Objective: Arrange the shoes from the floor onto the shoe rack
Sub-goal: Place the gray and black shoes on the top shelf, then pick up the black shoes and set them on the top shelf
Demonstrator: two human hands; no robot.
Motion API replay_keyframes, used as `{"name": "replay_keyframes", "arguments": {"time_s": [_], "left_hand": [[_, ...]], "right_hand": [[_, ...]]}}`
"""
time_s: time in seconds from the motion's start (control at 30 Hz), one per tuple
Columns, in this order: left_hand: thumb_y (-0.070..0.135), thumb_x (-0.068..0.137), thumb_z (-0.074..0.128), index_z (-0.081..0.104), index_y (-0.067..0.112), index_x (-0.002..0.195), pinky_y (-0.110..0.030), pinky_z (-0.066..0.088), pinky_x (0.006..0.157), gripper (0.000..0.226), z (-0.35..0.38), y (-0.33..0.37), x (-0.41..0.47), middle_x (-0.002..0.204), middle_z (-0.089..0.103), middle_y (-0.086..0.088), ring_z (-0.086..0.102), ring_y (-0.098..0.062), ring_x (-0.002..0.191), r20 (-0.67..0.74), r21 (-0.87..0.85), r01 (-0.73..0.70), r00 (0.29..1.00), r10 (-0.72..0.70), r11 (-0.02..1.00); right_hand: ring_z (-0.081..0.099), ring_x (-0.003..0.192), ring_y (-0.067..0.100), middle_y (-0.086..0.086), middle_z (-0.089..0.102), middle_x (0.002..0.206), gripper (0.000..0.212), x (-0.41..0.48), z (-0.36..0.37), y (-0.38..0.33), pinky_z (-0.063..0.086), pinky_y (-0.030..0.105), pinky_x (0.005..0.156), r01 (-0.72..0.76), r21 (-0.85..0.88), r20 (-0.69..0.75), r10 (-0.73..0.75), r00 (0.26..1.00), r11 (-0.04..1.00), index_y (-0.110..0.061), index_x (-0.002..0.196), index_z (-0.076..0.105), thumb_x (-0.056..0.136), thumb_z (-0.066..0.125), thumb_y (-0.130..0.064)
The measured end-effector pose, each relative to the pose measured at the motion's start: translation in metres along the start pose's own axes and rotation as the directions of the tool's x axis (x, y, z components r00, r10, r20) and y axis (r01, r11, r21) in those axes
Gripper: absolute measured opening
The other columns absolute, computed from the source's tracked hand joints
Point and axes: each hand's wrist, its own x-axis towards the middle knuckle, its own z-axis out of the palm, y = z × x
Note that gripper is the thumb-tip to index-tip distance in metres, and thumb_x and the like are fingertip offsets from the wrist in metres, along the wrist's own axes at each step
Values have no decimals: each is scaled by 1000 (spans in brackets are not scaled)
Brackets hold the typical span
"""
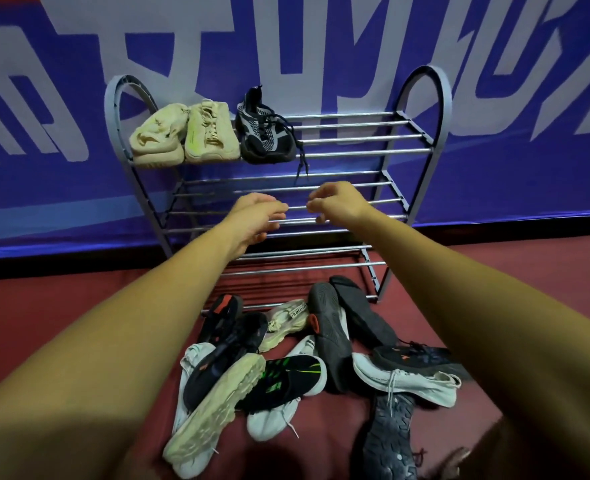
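While the left hand [257,220] and right hand [338,202] hover empty, loosely curled, before the grey metal shoe rack [443,105] above the jumbled floor pile of shoes [286,375], a finger could snag the dangling lace [302,164] and drag the black knit sneaker [264,133] off the top tier.

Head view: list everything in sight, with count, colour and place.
banner: one, blue with pale lettering, at the back
floor: dark red
rack: one, grey, against the banner
beige shoes: two, top shelf, left end
black shoe: one, black and grey, top shelf, right of the beige shoes
floor shoes: heap, count unclear, black, white, beige, before the rack
left hand: empty, before the middle shelf
right hand: empty, fingers loosely curled
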Motion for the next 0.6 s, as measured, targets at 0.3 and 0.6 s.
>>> {"name": "replay_keyframes", "arguments": {"time_s": [0.3, 0.6], "left_hand": [[23, 88, 72, 57, 12, 121, -24, 47, 66, 38, 14, -61, 10, 98, 68, -9, 61, -17, 76, 230, 685, -100, 970, -83, 722], [29, 89, 66, 52, 14, 134, -28, 44, 83, 50, 87, -99, 19, 127, 61, -6, 59, -23, 107, 407, 807, -248, 891, -200, 535]], "right_hand": [[68, 93, 29, 13, 72, 98, 19, -27, -10, 102, 51, 30, 77, -122, -472, 119, 200, 973, 873, -8, 99, 72, 89, 65, -21], [62, 102, 35, 16, 66, 113, 33, -32, 7, 190, 53, 38, 86, -169, -619, 178, 346, 921, 767, -6, 112, 67, 88, 61, -28]]}}
